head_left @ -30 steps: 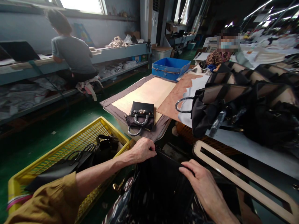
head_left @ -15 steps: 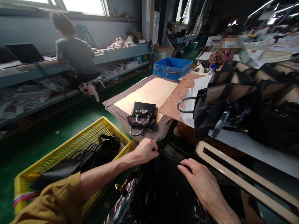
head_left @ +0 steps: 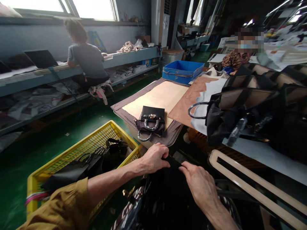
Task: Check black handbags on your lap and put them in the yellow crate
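In front of my body lies what looks like a black bag [head_left: 165, 195]; darkness hides most of its shape. My left hand [head_left: 155, 156] is closed, thumb and fingers pinching its upper edge. A short way to the right, my right hand [head_left: 199, 179] pinches the same edge, fingers bent over it. A gold-coloured metal fitting [head_left: 129, 193] shows at the left, beside brown-and-white patterned cloth [head_left: 128, 207]. Beyond my hands, a small black handbag [head_left: 152, 116] with plastic-wrapped handles lies on the cloth-covered stand.
At left, a yellow crate [head_left: 81, 150] holds black bags. Several large black bags [head_left: 242, 105] crowd the right-hand table, above a pale slotted arm [head_left: 251, 185]. A blue bin [head_left: 179, 72] stands farther back. One person [head_left: 87, 57] sits at the left bench, another [head_left: 235, 62] at the back right.
My hands have come closer together along the black edge, the right one shifting inward and the left a little right. The whole view has swung slightly left.
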`<state>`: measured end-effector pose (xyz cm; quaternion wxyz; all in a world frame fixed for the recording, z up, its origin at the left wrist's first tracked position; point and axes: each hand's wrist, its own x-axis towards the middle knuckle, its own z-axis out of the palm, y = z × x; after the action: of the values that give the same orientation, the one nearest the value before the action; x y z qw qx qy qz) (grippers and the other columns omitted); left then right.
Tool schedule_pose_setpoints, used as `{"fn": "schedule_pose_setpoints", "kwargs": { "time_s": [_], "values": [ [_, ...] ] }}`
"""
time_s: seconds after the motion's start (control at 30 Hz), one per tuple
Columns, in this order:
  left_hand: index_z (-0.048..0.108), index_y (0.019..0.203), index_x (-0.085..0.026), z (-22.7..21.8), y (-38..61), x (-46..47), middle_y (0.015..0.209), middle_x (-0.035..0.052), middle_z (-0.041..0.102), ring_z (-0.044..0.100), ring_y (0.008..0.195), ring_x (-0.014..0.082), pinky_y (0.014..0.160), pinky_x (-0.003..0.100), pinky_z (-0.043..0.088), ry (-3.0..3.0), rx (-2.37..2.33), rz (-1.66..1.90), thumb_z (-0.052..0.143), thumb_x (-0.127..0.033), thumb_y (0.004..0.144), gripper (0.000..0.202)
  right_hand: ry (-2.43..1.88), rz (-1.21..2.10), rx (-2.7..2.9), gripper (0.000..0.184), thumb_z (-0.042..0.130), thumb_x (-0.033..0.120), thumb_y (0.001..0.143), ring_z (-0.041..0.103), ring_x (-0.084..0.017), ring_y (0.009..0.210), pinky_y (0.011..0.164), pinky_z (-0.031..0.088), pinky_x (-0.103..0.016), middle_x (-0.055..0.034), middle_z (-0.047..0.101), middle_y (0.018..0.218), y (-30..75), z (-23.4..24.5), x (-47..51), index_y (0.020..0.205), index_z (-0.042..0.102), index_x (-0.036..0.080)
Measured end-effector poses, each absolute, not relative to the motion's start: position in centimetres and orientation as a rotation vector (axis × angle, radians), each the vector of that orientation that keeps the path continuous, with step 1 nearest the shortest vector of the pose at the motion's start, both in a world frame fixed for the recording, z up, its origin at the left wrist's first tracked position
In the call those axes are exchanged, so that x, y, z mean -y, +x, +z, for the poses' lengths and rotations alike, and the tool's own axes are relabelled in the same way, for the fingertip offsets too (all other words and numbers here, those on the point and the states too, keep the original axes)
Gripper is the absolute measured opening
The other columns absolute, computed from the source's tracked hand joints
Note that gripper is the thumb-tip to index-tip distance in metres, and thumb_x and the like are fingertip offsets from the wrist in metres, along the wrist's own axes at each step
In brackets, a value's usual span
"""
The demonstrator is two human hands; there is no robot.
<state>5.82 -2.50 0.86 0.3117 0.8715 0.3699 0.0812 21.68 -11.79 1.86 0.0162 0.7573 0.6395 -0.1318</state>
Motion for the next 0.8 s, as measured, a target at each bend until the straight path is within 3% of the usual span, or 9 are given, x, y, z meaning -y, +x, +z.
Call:
{"fn": "schedule_pose_setpoints", "kwargs": {
  "time_s": [0.13,0.2,0.37,0.53,0.6,0.7,0.8],
  "values": [
    [0.048,0.099,-0.018,0.3,4.1,2.1,0.101,0.0052,0.054,0.047,0.096,0.0224,0.081,0.031,0.039,2.222,-1.078,0.293,0.076,-0.024,0.052,0.054,2.343,-0.457,-1.998,0.023,0.040,0.032,0.088,0.066,-0.024,0.074,0.056,0.036,-0.029,-0.0022,0.069,0.070,22.1,2.0,11.8,0.078,0.060,0.028],
    [0.044,0.111,-0.019,-0.4,3.0,1.7,0.106,0.0052,0.054,0.048,0.096,0.0221,0.081,0.031,0.040,2.061,-1.111,0.263,0.074,-0.019,0.052,0.065,2.344,-0.473,-1.998,0.024,0.039,0.033,0.089,0.066,-0.025,0.075,0.058,0.038,-0.029,-0.0019,0.069,0.070,22.2,2.0,11.9,0.078,0.060,0.028],
    [0.055,0.103,-0.019,-2.4,1.1,0.3,0.087,-0.0014,0.060,0.055,0.077,0.0157,0.067,0.023,0.042,1.748,-0.962,0.156,0.055,-0.009,0.063,0.041,2.350,-0.502,-2.035,0.024,0.039,0.035,0.088,0.066,-0.025,0.080,0.062,0.041,-0.030,-0.0022,0.071,0.075,22.6,1.4,12.0,0.083,0.062,0.029],
    [0.059,0.100,-0.016,-2.7,0.5,0.0,0.081,-0.0013,0.061,0.055,0.073,0.0151,0.062,0.022,0.042,1.732,-0.910,0.134,0.048,-0.005,0.060,0.042,2.366,-0.549,-2.041,0.026,0.040,0.038,0.088,0.065,-0.025,0.084,0.065,0.044,-0.032,-0.0028,0.072,0.082,23.1,0.8,12.0,0.091,0.064,0.029],
    [0.054,0.110,-0.017,-2.1,0.4,0.3,0.090,0.0000,0.062,0.056,0.080,0.0160,0.069,0.023,0.044,1.767,-0.849,0.184,0.046,-0.002,0.060,0.053,2.353,-0.566,-2.015,0.026,0.039,0.038,0.088,0.065,-0.026,0.086,0.067,0.044,-0.033,-0.0032,0.071,0.083,23.1,0.8,11.9,0.092,0.063,0.029],
    [0.043,0.125,-0.021,-0.7,0.4,0.6,0.116,0.0018,0.055,0.051,0.104,0.0163,0.092,0.028,0.039,1.955,-0.678,0.306,0.038,0.004,0.060,0.071,2.340,-0.591,-1.990,0.025,0.039,0.038,0.088,0.064,-0.027,0.088,0.069,0.044,-0.034,-0.0030,0.071,0.085,23.0,1.0,11.7,0.093,0.062,0.029],
    [0.047,0.123,-0.024,0.7,0.5,0.6,0.128,0.0012,0.044,0.044,0.114,0.0146,0.098,0.025,0.033,2.155,-0.476,0.258,0.032,0.007,0.060,0.072,2.326,-0.612,-2.007,0.025,0.038,0.037,0.089,0.064,-0.026,0.087,0.069,0.044,-0.034,-0.0019,0.071,0.086,22.8,1.3,11.5,0.093,0.062,0.030]
  ]
}}
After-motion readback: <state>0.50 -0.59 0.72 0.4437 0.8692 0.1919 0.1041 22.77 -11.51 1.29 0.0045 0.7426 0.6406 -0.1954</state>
